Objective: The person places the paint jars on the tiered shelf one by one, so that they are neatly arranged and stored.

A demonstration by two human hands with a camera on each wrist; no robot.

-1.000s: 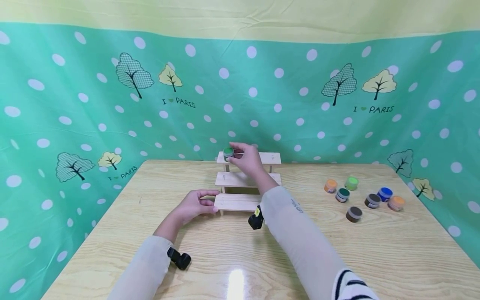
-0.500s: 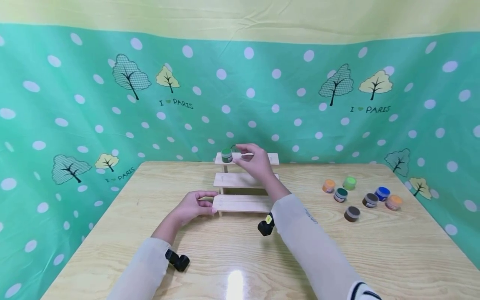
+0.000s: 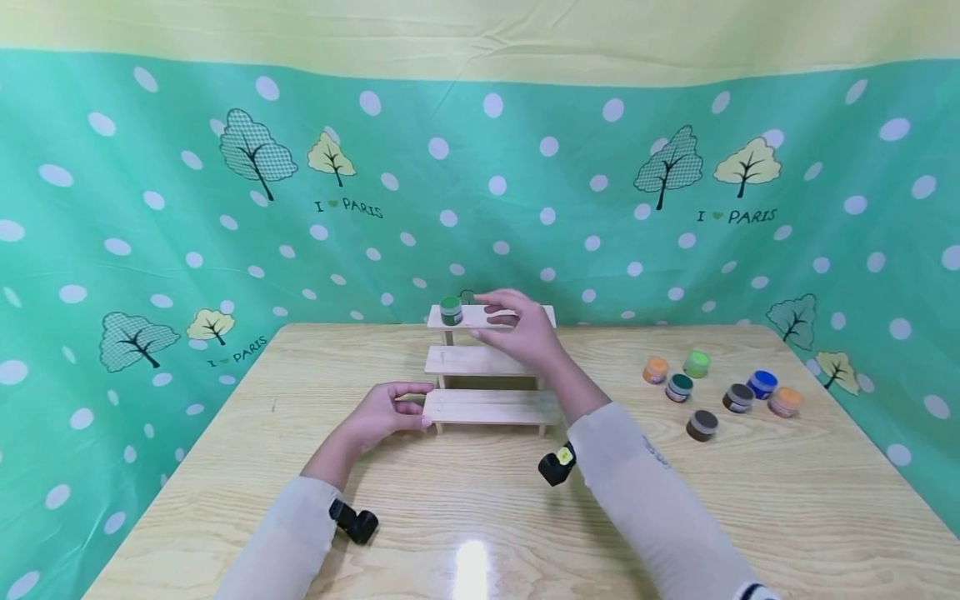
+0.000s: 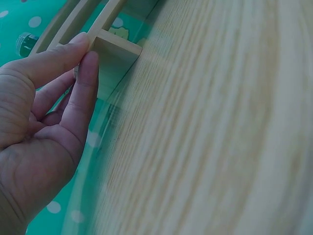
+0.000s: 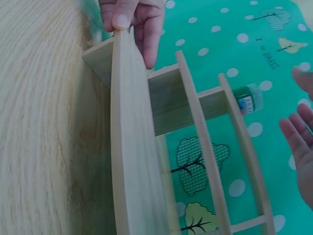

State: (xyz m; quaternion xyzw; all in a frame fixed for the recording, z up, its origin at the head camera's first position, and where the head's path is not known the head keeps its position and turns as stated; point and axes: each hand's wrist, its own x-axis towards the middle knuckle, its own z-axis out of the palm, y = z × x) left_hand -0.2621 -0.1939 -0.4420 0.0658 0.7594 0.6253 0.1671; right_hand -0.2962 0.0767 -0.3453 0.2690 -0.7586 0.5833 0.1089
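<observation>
A small green jar (image 3: 451, 311) stands at the left end of the top tier of a three-tier wooden display stand (image 3: 491, 407). My right hand (image 3: 525, 335) hovers just right of that jar, apart from it, with thumb and fingers spread and nothing between them. At the left end of the lowest tier, my left hand (image 3: 386, 415) grips the board between thumb and fingers. From the right wrist, the jar (image 5: 248, 99) appears upright on the top board, with a gap between it and the right hand (image 5: 304, 132).
On the table's right side stand several jars: orange (image 3: 656, 370), light green (image 3: 697, 363), dark green (image 3: 679, 387), blue (image 3: 762, 383), peach (image 3: 784, 402) and two dark brown, one the nearer brown jar (image 3: 702, 425). A dotted green curtain (image 3: 360, 167) hangs behind the table.
My right hand has let go of the green jar on the top tier and drawn away to the right, its fingers parting. My left hand stays on the lowest tier.
</observation>
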